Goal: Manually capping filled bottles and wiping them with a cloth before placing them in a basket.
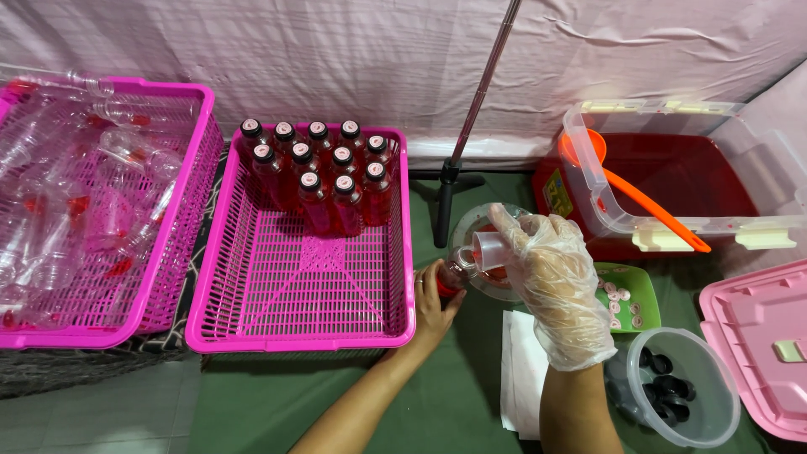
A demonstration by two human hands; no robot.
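A small clear plastic bottle (456,271) is gripped low down by the bare left hand (435,304) and tilted towards a small clear plastic cup (487,248), which is pinched in the right hand (551,286), covered by a thin transparent glove; the cup's mouth is angled at the bottle's neck over a round clear bowl (477,220) on the green tabletop (454,395), seemingly so that drips are caught. Capped bottles of red liquid (324,168), each with a round pale lid label, are stood in rows at the back of a pink plastic basket (303,332). Empty clear bottles (76,193) are heaped in a second pink basket (181,269). Black caps are kept in a round clear tub (710,374), near a small green tray (643,290).
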